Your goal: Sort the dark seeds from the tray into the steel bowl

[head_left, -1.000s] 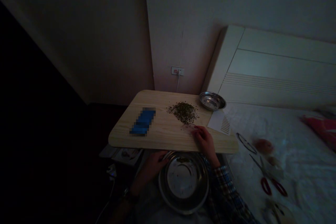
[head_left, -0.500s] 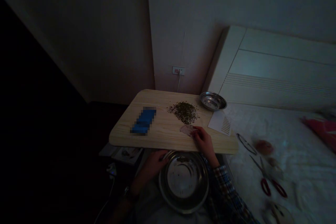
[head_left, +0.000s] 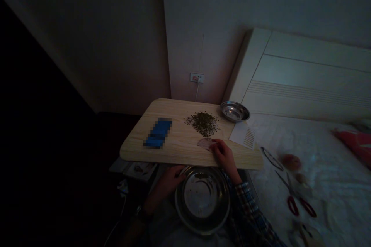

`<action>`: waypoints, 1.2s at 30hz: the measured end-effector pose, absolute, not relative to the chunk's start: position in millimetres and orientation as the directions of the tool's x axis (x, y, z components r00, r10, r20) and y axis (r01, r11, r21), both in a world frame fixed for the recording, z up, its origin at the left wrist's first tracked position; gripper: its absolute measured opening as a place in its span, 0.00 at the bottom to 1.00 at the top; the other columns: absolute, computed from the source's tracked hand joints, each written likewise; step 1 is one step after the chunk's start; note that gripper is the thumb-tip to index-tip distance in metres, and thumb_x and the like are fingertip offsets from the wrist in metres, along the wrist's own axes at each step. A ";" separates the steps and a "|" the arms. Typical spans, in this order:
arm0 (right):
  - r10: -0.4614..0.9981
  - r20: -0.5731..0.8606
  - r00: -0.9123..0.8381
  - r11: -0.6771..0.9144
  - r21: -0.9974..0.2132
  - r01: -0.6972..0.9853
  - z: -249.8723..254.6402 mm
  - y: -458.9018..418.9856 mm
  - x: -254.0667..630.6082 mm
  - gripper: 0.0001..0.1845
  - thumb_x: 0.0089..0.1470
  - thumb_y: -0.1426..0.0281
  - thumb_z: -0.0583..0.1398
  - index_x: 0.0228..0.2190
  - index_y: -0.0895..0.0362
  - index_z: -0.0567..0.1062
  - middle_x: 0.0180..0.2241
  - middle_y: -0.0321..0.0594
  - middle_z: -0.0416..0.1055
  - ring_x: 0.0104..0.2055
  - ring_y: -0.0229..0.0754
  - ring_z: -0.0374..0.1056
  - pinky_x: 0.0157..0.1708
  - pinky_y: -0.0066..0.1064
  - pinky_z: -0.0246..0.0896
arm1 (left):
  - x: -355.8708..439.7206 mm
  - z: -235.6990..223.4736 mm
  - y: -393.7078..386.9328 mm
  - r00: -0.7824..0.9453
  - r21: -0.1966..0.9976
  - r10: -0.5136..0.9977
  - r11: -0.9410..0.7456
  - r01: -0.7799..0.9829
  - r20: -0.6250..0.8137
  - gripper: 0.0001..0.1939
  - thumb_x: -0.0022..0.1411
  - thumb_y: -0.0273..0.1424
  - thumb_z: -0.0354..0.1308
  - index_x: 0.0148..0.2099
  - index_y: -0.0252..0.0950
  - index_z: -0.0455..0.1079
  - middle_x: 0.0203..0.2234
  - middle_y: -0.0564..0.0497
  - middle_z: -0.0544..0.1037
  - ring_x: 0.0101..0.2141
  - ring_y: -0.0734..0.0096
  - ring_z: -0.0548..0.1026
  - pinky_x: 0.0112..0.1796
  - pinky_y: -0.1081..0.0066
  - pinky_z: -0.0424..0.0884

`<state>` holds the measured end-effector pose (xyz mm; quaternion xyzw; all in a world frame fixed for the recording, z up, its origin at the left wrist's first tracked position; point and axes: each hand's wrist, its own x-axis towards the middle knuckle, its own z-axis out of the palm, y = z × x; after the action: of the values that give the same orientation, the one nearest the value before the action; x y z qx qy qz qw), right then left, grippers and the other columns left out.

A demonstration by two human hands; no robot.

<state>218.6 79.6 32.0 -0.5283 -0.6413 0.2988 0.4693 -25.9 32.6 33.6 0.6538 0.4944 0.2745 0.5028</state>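
Note:
The room is dim. A pale wooden tabletop [head_left: 174,146] carries a heap of small dark green grains [head_left: 203,122]. My right hand [head_left: 224,156] rests on the board just below the heap, its fingers pinched on a small pale translucent piece [head_left: 205,143] lying flat on the wood. My left hand [head_left: 168,182] grips the left rim of a large steel bowl [head_left: 202,200] held below the table's near edge. A few dark grains lie in the bowl.
A small steel dish [head_left: 234,111] stands at the table's far right corner. A blurred blue object [head_left: 158,133] lies on the left of the board. White paper [head_left: 242,135], red-handled scissors [head_left: 298,200] and small items lie on the bed at right.
My right hand slid the pale piece slightly left and toward the near edge of the board. The left hand and bowl stayed in place.

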 end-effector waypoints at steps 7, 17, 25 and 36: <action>0.957 0.290 0.004 0.265 -0.880 0.395 32.6 79.8 215.6 0.16 0.54 0.69 0.51 0.44 0.56 0.67 0.33 0.39 0.74 0.35 0.40 0.69 0.38 0.32 0.63 | -25.4 31.3 32.1 0.360 0.936 0.926 -0.026 0.352 -0.110 0.19 0.51 0.36 0.56 0.44 0.32 0.73 0.39 0.46 0.79 0.40 0.59 0.75 0.44 0.66 0.67; 0.960 0.280 -0.019 0.268 -0.895 0.356 36.9 75.0 216.3 0.16 0.54 0.69 0.51 0.45 0.56 0.67 0.33 0.39 0.74 0.34 0.40 0.69 0.37 0.31 0.63 | -24.3 33.5 32.4 0.358 0.933 0.926 -0.022 0.358 -0.116 0.18 0.51 0.34 0.55 0.44 0.34 0.73 0.39 0.48 0.79 0.40 0.61 0.75 0.44 0.67 0.67; 0.960 0.269 -0.077 0.279 -0.905 0.322 36.4 74.6 220.1 0.15 0.54 0.69 0.52 0.43 0.56 0.68 0.31 0.38 0.73 0.35 0.41 0.69 0.38 0.32 0.62 | -26.1 31.0 31.7 0.376 0.939 0.922 -0.042 0.342 -0.095 0.19 0.51 0.35 0.56 0.45 0.33 0.72 0.41 0.47 0.78 0.41 0.60 0.74 0.44 0.67 0.67; 0.956 0.264 -0.127 0.293 -0.885 0.362 39.2 72.1 216.8 0.14 0.55 0.68 0.52 0.43 0.56 0.69 0.31 0.37 0.74 0.33 0.40 0.68 0.36 0.29 0.61 | -27.3 31.8 32.2 0.382 0.918 0.920 -0.072 0.389 -0.091 0.17 0.53 0.35 0.54 0.44 0.34 0.73 0.41 0.47 0.78 0.42 0.60 0.73 0.45 0.68 0.65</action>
<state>216.8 72.1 39.2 -0.4909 -0.6714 0.3357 0.4423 -27.3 32.2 31.8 0.6781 0.4825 0.2755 0.4810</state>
